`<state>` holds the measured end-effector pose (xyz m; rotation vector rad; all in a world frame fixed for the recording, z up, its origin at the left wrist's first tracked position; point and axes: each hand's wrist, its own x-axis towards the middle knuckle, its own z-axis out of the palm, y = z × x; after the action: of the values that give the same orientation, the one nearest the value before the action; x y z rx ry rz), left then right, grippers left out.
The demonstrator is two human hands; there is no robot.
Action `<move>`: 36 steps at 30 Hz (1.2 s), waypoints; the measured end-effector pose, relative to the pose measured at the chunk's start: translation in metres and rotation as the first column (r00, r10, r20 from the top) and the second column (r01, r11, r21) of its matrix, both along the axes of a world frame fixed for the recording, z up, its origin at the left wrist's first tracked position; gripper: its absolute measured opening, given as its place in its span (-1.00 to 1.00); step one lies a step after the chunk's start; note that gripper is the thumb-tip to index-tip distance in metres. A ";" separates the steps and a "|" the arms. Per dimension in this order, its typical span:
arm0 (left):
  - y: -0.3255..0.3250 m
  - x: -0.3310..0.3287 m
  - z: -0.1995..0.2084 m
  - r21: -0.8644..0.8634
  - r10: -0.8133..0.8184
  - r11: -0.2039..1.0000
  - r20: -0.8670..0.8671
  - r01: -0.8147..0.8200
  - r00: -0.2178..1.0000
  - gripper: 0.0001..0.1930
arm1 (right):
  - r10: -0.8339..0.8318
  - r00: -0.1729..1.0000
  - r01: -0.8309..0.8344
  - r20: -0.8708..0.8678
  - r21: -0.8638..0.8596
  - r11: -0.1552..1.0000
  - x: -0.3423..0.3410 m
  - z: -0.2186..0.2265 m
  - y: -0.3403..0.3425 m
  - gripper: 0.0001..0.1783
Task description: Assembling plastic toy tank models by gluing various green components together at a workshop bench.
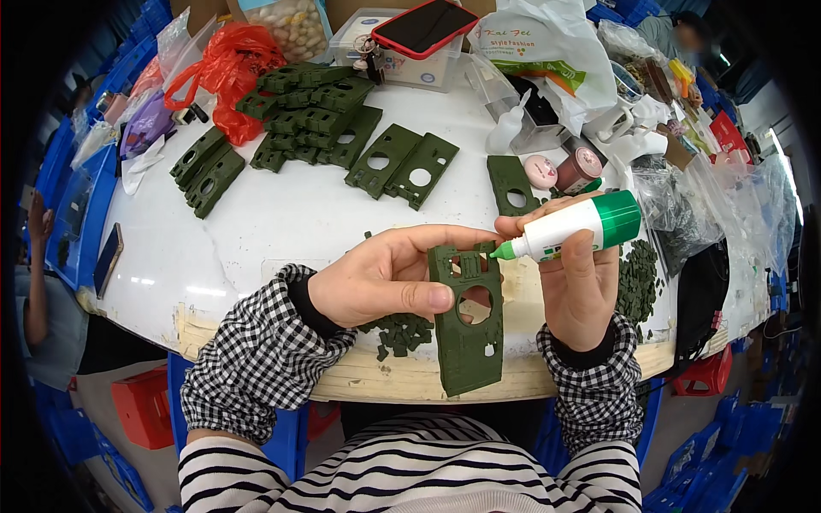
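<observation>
My left hand (385, 278) grips a dark green plastic model hull plate (470, 359) by its left edge, thumb on the front face. The plate has a large round hole and smaller square openings near its top, and its long side hangs down over the table's front edge. My right hand (577, 286) is closed round a white glue bottle (560, 229) with a green base, tipped so that its green nozzle points left. The nozzle tip is at the plate's upper right corner; whether it touches I cannot tell. Small green parts (400, 333) lie beneath my left hand.
Stacked green hull plates (316, 115) lie at the back left, with more plates (419, 177) in the middle. Beside my right hand are a pink round tin (580, 169) and a heap of small green parts (637, 282). A phone (425, 27) rests on a clear box (410, 70).
</observation>
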<state>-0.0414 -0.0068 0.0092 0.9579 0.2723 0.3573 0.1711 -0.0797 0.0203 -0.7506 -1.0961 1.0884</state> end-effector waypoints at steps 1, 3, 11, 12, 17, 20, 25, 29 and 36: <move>0.000 0.000 0.000 0.002 -0.001 1.000 -0.001 0.001 1.000 -0.19 | 0.000 1.000 0.000 0.001 0.002 1.000 0.000 0.000 0.000 -0.61; 0.000 0.000 0.001 0.001 -0.007 1.000 -0.004 0.007 1.000 -0.19 | 0.000 1.000 0.000 0.006 0.009 1.000 0.000 0.000 0.000 -0.61; 0.000 0.000 -0.001 0.001 -0.005 1.000 0.013 0.005 1.000 -0.19 | 0.000 1.000 0.000 -0.011 0.004 1.000 0.000 -0.001 0.000 -0.60; 0.000 0.000 -0.002 -0.006 -0.003 1.000 0.016 0.003 1.000 -0.20 | 0.018 0.999 -0.018 -0.037 0.005 1.000 0.001 -0.001 0.001 -0.60; 0.000 -0.002 -0.005 -0.006 0.012 1.000 0.027 -0.012 1.000 -0.20 | 0.029 0.994 -0.033 0.106 0.032 0.999 0.003 0.000 0.003 -0.57; 0.000 -0.001 -0.006 -0.002 0.013 1.000 0.027 -0.013 1.000 -0.20 | 0.021 0.991 -0.026 0.131 0.041 0.999 0.003 0.000 0.002 -0.57; 0.000 -0.001 -0.006 -0.012 0.016 1.000 0.038 -0.016 0.999 -0.20 | 0.014 0.990 -0.019 0.141 0.038 0.999 0.001 0.002 0.002 -0.58; 0.000 -0.001 -0.006 -0.011 0.014 1.000 0.035 -0.014 0.999 -0.19 | 0.022 0.989 -0.027 0.150 0.035 0.999 0.002 0.003 0.001 -0.58; 0.000 -0.002 -0.007 -0.011 0.014 1.000 0.040 -0.014 0.999 -0.18 | 0.031 0.986 -0.037 0.162 0.034 0.999 0.002 0.004 0.002 -0.58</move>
<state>-0.0430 -0.0068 0.0017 0.9375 0.2439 0.3871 0.1728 -0.0780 0.0245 -0.8042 -1.2670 1.0466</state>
